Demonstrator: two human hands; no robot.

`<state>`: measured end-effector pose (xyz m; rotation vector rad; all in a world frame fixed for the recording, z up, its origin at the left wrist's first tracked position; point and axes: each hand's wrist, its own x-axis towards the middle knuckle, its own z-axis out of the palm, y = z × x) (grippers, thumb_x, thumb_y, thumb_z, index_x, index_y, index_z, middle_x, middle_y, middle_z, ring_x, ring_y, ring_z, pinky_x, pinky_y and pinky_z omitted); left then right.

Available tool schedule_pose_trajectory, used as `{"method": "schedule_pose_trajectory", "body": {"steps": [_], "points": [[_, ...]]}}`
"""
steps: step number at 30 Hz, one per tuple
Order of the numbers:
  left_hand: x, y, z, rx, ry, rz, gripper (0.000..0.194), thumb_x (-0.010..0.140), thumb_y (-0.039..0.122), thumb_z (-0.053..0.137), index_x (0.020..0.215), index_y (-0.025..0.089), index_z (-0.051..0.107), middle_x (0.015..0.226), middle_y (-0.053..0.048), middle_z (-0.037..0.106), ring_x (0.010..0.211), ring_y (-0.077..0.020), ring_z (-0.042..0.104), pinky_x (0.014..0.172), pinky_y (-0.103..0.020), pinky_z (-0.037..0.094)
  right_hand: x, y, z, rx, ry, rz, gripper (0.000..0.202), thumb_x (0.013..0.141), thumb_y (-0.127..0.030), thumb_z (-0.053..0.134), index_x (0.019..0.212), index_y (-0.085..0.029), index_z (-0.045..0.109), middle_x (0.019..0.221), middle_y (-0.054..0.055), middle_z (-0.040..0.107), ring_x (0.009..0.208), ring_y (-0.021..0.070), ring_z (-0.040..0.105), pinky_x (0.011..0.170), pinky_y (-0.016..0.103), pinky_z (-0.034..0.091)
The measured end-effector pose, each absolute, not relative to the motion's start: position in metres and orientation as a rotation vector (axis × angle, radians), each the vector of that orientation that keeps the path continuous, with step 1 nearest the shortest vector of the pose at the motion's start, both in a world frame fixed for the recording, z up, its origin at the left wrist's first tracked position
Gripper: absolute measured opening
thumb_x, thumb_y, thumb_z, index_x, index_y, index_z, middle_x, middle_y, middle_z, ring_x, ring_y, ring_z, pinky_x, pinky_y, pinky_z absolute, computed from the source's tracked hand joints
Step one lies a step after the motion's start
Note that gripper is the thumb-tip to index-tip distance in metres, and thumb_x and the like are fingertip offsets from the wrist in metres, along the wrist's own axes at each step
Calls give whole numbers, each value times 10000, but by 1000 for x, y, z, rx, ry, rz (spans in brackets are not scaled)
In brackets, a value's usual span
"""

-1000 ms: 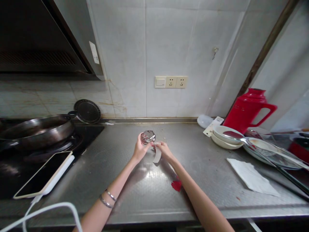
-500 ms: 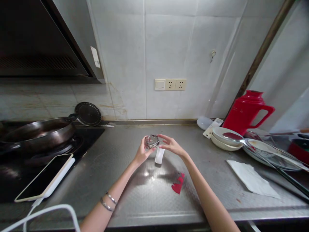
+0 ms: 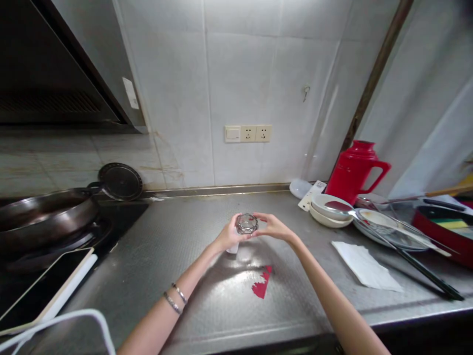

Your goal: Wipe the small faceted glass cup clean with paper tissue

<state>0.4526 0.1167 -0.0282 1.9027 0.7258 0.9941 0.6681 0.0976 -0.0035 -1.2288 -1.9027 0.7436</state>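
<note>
A small round, see-through object with a dark, ring-like pattern [image 3: 247,224], perhaps a glass lid or dish, is held above the steel counter [image 3: 177,236]. My left hand [image 3: 229,234] grips its left side, two bracelets on that wrist. On its right side, my right hand [image 3: 272,227] has thumb and fingers curved around the edge. A white strip [image 3: 233,248] shows partly below my left hand. Nearer the front lies a torn red piece [image 3: 262,283].
At left are a pan [image 3: 48,214] on the stove, a black round lid [image 3: 120,181] and a phone [image 3: 40,291] with a white cable. At right stand a red thermos [image 3: 351,170], stacked bowls [image 3: 330,212], utensils, a plate and a white napkin [image 3: 365,266].
The view has turned rightward, so the surroundings appear farther left. Both hands, with the round object, have moved right over the counter, and the right hand now touches its edge more closely.
</note>
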Motion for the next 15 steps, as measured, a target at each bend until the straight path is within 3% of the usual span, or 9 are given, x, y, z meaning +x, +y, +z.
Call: {"method": "schedule_pose_trajectory", "body": {"steps": [15], "points": [[624,126,-46,2022,621,818,784,497,355,878,1168,124,542,1132,-141,646,1044,-286,603,905,-381,455,833,63,-36,-1475,-1747,596,761,556,-348,832,1247,-156,578,1274,138,603,1200,324,543,1072,479,377]]}}
